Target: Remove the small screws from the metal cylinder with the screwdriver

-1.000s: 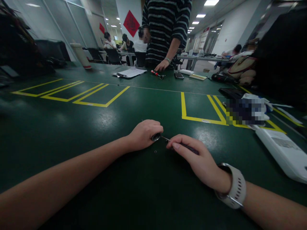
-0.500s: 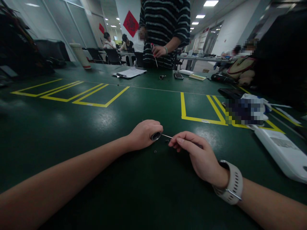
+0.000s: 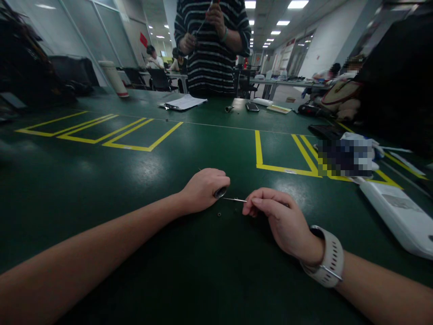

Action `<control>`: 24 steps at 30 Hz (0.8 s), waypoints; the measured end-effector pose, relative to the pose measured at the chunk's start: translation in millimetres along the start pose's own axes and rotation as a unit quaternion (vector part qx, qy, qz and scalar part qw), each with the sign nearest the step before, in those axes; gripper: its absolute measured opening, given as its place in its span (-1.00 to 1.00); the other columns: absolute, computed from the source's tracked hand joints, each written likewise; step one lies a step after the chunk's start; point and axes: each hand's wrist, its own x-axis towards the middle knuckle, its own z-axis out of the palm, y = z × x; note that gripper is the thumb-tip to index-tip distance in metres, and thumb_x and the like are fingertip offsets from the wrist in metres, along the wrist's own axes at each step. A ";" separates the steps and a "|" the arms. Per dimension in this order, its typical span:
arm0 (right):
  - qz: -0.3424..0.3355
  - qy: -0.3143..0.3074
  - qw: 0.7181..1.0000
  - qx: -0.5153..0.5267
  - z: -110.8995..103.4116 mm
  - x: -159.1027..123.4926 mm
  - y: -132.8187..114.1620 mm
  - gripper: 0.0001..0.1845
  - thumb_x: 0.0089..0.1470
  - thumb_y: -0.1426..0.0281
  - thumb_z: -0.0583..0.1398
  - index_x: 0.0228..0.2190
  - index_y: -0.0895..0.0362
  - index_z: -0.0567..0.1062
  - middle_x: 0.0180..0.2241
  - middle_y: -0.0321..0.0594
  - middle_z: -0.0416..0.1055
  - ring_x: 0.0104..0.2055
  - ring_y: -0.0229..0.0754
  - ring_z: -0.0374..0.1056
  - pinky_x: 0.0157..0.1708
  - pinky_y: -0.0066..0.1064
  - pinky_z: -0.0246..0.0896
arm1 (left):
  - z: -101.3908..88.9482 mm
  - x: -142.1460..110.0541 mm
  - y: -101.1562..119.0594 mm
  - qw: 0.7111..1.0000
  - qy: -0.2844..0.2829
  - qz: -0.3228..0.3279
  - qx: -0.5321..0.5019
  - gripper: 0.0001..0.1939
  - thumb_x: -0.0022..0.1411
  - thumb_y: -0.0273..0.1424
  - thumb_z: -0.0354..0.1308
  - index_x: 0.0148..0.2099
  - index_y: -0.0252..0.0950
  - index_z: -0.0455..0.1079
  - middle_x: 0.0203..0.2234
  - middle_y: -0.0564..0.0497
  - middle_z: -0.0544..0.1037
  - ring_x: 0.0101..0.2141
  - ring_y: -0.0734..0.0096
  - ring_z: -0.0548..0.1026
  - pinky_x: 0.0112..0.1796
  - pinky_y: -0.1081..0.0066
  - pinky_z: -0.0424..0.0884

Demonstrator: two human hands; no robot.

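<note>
Gripping a round-mouthed metal fitting point(image 3: 220, 192) in the curled left hand point(image 3: 204, 192), pinching a slim metal-shafted tool point(image 3: 241, 200) in the right hand point(image 3: 272, 212).
Best grasp the fitting around its outer wall, leaving the mouth free; looks rigid, smooth and probably light, so may roll in bare fingers. Steer the tool from its rear, hidden in the right hand; seems stiff but bendable if forced. Mind the tiny ring point(image 3: 219, 214) on the green tabletop point(image 3: 216, 271), just nearer the body than the left hand.

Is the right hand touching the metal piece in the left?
Apart: the head view shows green table between right hand and metal piece.
</note>
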 end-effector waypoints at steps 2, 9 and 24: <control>-0.011 0.004 1.000 -0.006 -0.1 -1.2 1.4 -0.80 0.06 0.40 0.11 -0.52 0.12 0.50 -0.50 -0.29 0.43 -0.40 -0.23 0.28 -0.35 -0.35 0.12 | 0.1 -0.2 -0.3 1.000 -0.002 -0.012 -0.003 -0.85 -0.01 -0.64 -0.06 -0.49 -0.31 0.22 -0.59 0.06 0.28 -0.50 0.42 0.25 -0.45 0.43 0.13; -0.066 0.087 0.993 -0.054 -1.6 -3.2 6.6 -0.83 0.12 0.36 0.11 -0.44 0.08 0.49 -0.43 -0.32 0.42 -0.35 -0.24 0.29 -0.35 -0.35 0.16 | 5.2 -3.1 -6.2 0.991 0.031 -0.125 -0.030 -0.94 0.13 -0.48 0.00 -0.40 -0.31 0.25 -0.50 0.03 0.37 -0.45 0.40 0.33 -0.43 0.42 0.19; 0.011 0.018 0.957 -0.289 13.7 -0.8 -3.1 -0.75 0.12 0.38 0.07 -0.12 0.07 0.30 -0.01 -0.10 0.33 0.02 -0.04 0.27 -0.01 -0.05 0.17 | 9.8 0.7 -10.4 0.964 0.148 -0.221 -0.018 -0.85 0.13 -0.44 0.11 -0.20 -0.33 0.30 -0.30 -0.05 0.39 -0.26 0.28 0.35 -0.22 0.28 0.31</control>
